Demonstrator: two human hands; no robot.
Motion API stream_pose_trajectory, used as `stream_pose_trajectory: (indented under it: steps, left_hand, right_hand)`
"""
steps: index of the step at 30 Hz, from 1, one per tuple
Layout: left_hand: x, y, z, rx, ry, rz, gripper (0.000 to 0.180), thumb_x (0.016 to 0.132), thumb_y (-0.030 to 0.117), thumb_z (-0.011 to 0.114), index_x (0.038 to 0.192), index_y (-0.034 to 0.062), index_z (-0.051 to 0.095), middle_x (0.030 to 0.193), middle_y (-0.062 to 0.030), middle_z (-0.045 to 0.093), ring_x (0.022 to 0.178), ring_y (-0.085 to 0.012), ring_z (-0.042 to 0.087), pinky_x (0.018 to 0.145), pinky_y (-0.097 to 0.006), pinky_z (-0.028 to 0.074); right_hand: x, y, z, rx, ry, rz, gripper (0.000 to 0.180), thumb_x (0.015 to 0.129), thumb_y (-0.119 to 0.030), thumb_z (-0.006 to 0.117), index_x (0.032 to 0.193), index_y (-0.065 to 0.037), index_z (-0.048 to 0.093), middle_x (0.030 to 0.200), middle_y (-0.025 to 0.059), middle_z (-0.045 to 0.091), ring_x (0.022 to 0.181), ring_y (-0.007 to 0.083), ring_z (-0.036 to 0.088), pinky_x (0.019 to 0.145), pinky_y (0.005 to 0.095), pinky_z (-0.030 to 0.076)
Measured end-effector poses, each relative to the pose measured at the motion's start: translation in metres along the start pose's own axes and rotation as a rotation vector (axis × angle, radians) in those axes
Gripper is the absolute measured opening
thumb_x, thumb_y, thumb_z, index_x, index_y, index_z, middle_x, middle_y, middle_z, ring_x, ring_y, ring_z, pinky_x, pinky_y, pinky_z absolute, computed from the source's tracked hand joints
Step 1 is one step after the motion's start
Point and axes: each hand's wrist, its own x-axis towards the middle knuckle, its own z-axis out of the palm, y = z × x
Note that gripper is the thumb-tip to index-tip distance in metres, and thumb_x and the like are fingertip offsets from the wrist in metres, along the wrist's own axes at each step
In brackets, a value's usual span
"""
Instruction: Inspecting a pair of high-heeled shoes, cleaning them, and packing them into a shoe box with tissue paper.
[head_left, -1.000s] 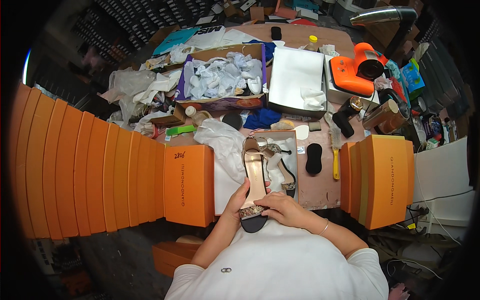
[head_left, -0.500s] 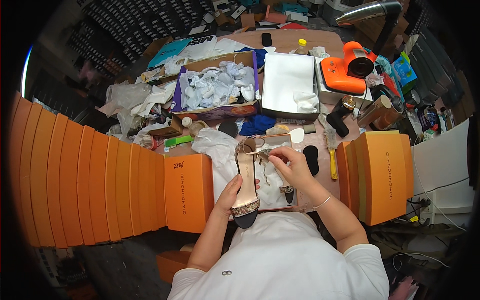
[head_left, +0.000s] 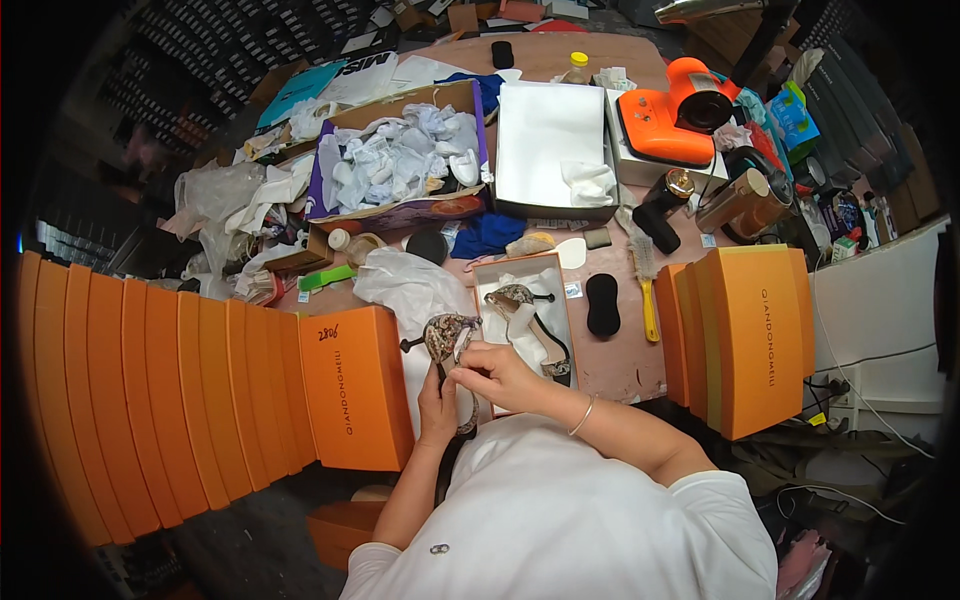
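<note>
My left hand (head_left: pixel 437 412) is wrapped round a snake-patterned heeled sandal (head_left: pixel 446 338), tilted so that its back and thin black heel face away from me. My right hand (head_left: pixel 505 378) is closed in a pinch by the sandal's ankle strap, whose pale inner side shows; the fingertips partly cover the strap. A matching sandal (head_left: pixel 548 335) lies on white paper in an open shoe box (head_left: pixel 562 275) just beyond my right hand. Crumpled white tissue (head_left: pixel 412 285) spreads behind the held sandal.
Rows of orange shoe boxes flank me on the left (head_left: pixel 205 390) and right (head_left: pixel 750 340). Behind are a carton of crumpled paper (head_left: pixel 480 130), a white-topped box (head_left: pixel 550 130) and an orange machine (head_left: pixel 660 130). A yellow-handled brush (head_left: pixel 650 310) and black pad (head_left: pixel 602 305) lie to the right.
The sandal has turned from showing its insole to showing its patterned back and heel. My right hand has moved left and closer to my left hand. The boxed sandal is more exposed.
</note>
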Motion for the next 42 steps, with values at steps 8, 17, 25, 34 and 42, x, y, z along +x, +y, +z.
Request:
stream_pose_trajectory:
  steps: [8,17,25,34,42]
  left_hand:
    - [0.009,-0.023,0.005,-0.085,-0.001,-0.140,0.044,0.100,0.018,0.044,0.140,0.0012,0.041,0.115,-0.0182,0.062,0.107,-0.0278,0.059,0.094,-0.035,0.044]
    - [0.009,0.011,0.007,0.128,0.008,0.049,0.028,0.097,0.011,0.051,0.119,-0.0040,0.059,0.105,-0.0169,0.067,0.097,-0.0263,0.065,0.087,-0.032,0.050]
    - [0.008,-0.007,0.026,-0.512,-0.144,-0.389,0.032,0.100,0.020,0.050,0.122,-0.0027,0.058,0.105,-0.0099,0.065,0.095,-0.0148,0.063,0.086,-0.027,0.051]
    - [0.013,-0.007,0.074,-0.353,-0.475,-0.486,0.045,0.097,0.018,0.051,0.134,-0.0060,0.046,0.126,-0.0145,0.058,0.115,-0.0195,0.056,0.098,-0.030,0.044]
    - [0.047,-0.049,0.117,-0.182,-0.413,-0.558,0.056,0.092,0.018,0.056,0.138,-0.0089,0.040,0.132,-0.0211,0.053,0.120,-0.0243,0.053,0.101,-0.031,0.040]
  right_hand:
    - [0.004,-0.019,-0.039,-0.318,-0.490,0.085,0.034,0.090,-0.028,0.062,0.102,0.004,0.064,0.084,0.0183,0.062,0.082,0.0351,0.062,0.071,0.0405,0.048]
    - [-0.005,0.122,-0.071,-0.886,-0.060,0.444,0.074,0.082,-0.017,0.069,0.145,-0.013,0.029,0.108,0.0257,0.057,0.090,0.0434,0.063,0.075,0.0465,0.053]
    - [-0.022,0.146,-0.081,-0.601,0.202,0.358,0.060,0.079,-0.005,0.063,0.136,-0.011,0.044,0.118,0.0215,0.052,0.094,0.0408,0.061,0.082,0.0454,0.051]
    - [-0.009,0.131,-0.060,-0.872,0.090,0.287,0.036,0.075,-0.016,0.072,0.107,-0.006,0.059,0.100,0.0164,0.057,0.090,0.0369,0.059,0.080,0.0440,0.049]
    - [-0.041,0.097,-0.102,-0.044,0.348,0.431,0.022,0.083,-0.009,0.068,0.094,-0.002,0.050,0.085,0.0030,0.060,0.073,0.0077,0.059,0.065,0.0228,0.049]
